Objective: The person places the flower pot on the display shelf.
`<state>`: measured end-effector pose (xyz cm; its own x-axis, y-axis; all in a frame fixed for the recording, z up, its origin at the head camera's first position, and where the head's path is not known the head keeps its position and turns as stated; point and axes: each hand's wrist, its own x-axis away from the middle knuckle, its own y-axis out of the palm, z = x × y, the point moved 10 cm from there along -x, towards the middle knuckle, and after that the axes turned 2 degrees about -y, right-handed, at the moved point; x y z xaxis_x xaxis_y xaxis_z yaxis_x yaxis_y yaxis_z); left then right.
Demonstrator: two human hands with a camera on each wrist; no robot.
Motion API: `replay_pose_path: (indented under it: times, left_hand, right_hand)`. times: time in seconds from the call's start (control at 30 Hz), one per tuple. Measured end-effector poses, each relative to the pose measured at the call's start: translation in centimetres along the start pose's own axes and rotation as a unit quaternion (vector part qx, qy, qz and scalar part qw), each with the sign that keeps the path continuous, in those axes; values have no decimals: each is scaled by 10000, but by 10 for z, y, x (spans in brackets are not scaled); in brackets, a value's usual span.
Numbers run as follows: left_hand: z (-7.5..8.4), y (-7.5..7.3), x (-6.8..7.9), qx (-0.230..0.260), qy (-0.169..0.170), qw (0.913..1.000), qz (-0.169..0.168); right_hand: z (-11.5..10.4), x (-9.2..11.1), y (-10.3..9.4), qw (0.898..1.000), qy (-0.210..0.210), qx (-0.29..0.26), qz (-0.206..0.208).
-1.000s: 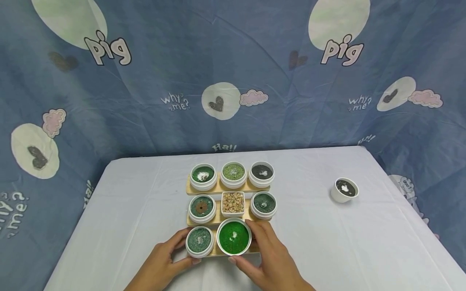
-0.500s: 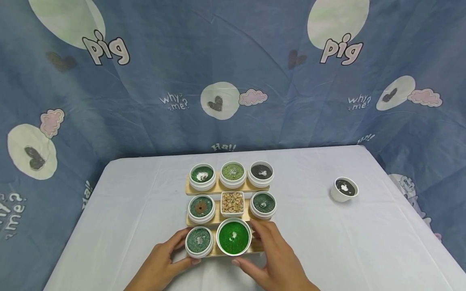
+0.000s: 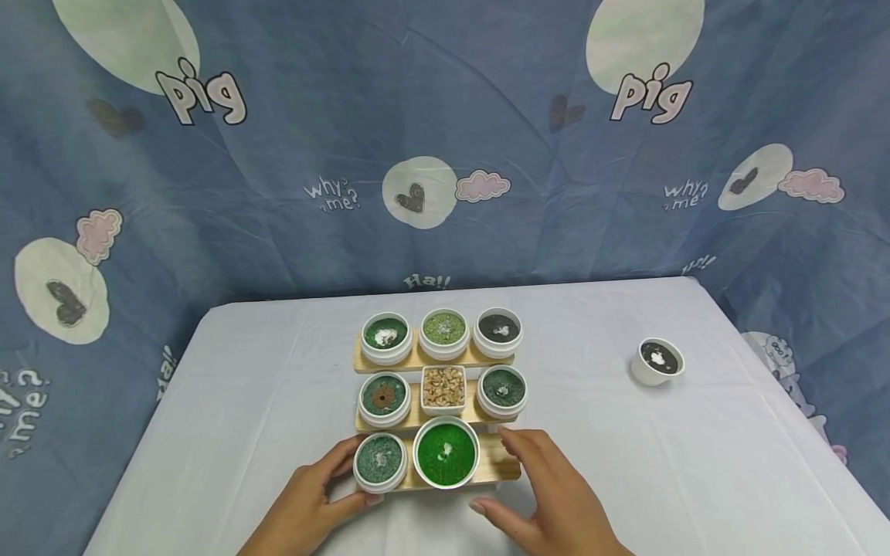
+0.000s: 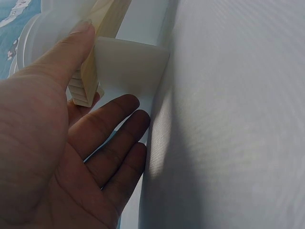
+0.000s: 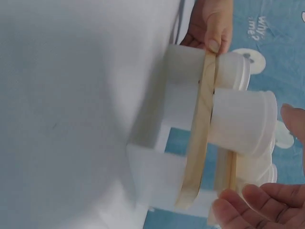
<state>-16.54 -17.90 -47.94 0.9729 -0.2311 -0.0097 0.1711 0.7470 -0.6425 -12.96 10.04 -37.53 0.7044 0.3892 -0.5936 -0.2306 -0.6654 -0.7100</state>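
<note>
My left hand (image 3: pixel 316 490) grips the left end of the front wooden shelf board (image 3: pixel 504 459), thumb along its front edge, beside a white cup of grey-green filling (image 3: pixel 380 459). In the left wrist view its other fingers (image 4: pixel 112 157) reach out below the board, near a white support (image 4: pixel 131 67). A larger white cup of bright green filling (image 3: pixel 446 453) stands upright on the same board, to the right of the grey-green one. My right hand (image 3: pixel 552 494) is off the board's right end, thumb and fingers spread, apart from the bright green cup and holding nothing.
On the middle board (image 3: pixel 415 417) are two round cups and a square dish of chopped nuts (image 3: pixel 443 388). Three cups stand on the back board (image 3: pixel 417 361). A lone white cup with dark filling (image 3: pixel 657 363) sits on the white-covered table (image 3: pixel 605 440) at the right.
My right hand has let go of the bright green cup and moved right, its fingers spreading wider. The cup stays on the front board. My left hand keeps its place.
</note>
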Motion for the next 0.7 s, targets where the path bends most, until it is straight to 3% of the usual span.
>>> replay_pose_path:
  times: [0.3, 0.43, 0.7]
  left_hand:
    - [1, -1, 0, 57, -52, 10000, -21]
    - [0, -1, 0, 73, -86, 9999, -14]
    - [-1, 2, 0, 98, -214, 9997, -119]
  right_hand:
    - [21, 16, -15, 9980, 306, 530, -140]
    - [26, 21, -22, 9966, 297, 775, -19]
    - [40, 27, -32, 9955, 408, 850, 84]
